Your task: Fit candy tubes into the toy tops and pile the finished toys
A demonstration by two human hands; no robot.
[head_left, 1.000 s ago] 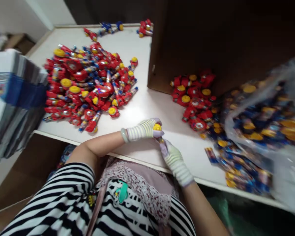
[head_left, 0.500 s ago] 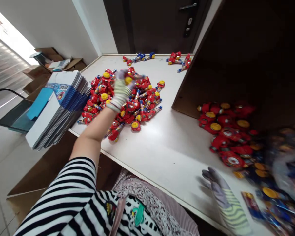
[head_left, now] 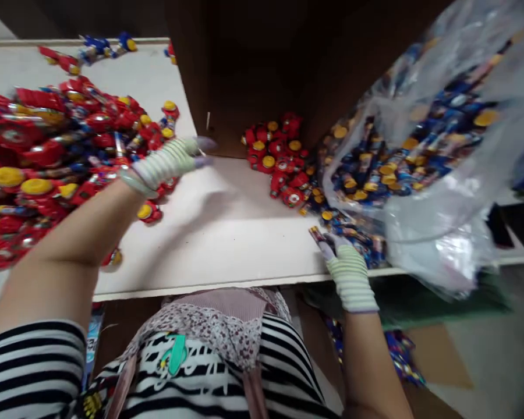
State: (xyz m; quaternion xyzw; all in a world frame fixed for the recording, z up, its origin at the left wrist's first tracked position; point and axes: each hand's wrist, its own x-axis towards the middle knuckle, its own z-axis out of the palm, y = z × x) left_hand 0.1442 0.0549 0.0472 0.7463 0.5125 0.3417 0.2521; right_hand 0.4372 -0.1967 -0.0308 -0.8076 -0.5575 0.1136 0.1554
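Both hands wear pale gloves with green-striped palms and darker fingertips. My left hand is over the white table, just right of a big heap of red toys with yellow discs and printed tubes. Its blurred fingers point right, thumb apart, and no object shows in them. At the table's front edge, my right hand closes on a small dark printed tube, which sticks out past thumb and fingers. Beside it lie loose blue tubes with yellow caps, some hidden by the hand.
A large clear plastic bag of blue, yellow-capped tubes lies open at right. A brown cardboard box opens toward me, with a small cluster of red toys at its mouth. A few blue toys lie at the back left.
My view has swung right. My left hand has come off the red heap toward the right. My right hand has moved from above bare table to the tubes and closed on one.
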